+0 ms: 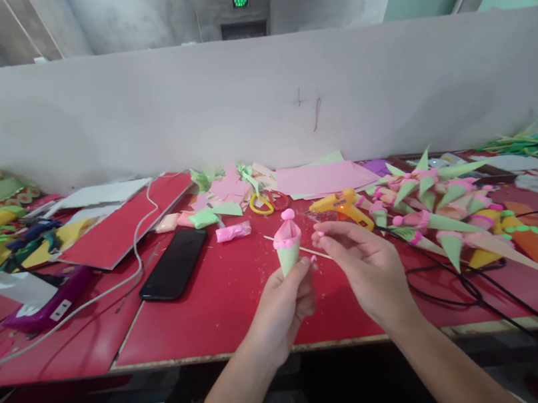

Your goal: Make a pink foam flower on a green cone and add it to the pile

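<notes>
My left hand [285,307] is closed around a light green paper cone [289,259], held upright above the table. Pink clay balls ring the cone's rim, a folded pink paper piece [287,231] rises from its top, and a pink blob sits at the peak. A bit of pink clay also shows by my left thumb. Just to the right, my right hand [373,270] pinches a small pink clay ball [321,235] between thumb and fingertips. Behind the hands, a thin wooden stick [314,253] lies on the red table.
A yellow glue gun [343,204] and a pile of paper cones [431,204] lie right, with black cables [445,296] nearer. Yellow-handled scissors [261,204], a pink clay packet [233,232] and paper scraps lie behind. Left are a black phone [174,264] and purple power strip [52,304].
</notes>
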A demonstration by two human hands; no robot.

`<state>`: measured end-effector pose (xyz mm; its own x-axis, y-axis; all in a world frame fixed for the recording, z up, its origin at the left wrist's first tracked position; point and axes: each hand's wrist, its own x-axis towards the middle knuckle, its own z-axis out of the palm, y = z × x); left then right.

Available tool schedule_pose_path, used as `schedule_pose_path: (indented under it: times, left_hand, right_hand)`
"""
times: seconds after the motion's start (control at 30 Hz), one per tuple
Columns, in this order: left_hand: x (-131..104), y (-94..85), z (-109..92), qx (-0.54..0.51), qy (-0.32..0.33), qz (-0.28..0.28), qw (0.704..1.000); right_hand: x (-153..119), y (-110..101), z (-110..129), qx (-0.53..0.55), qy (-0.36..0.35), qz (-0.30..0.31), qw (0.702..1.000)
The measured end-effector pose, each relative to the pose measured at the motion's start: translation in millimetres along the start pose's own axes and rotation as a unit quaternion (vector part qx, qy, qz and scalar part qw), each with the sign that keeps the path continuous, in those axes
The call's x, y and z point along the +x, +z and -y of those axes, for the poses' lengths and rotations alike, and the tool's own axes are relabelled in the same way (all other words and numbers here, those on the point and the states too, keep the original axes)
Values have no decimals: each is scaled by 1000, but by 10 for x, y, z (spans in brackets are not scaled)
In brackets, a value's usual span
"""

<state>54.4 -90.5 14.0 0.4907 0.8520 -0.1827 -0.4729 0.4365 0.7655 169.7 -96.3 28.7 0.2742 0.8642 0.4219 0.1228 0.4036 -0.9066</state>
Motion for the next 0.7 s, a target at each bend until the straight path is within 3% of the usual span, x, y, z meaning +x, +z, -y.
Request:
schedule_pose_path:
  times: [0.13, 0.37, 0.7]
  left_hand:
    - [2, 10, 24, -6, -1, 17, 1000]
    - [1, 33, 74, 2, 0, 25, 1000]
    - [-6, 36, 92, 16, 6, 19, 1000]
  right_hand:
    - [-17, -1, 15, 9, -6, 16, 1000]
    - [-12, 10, 60, -33, -115, 63, 991]
    - [-9, 9, 38, -73, -112, 79, 988]
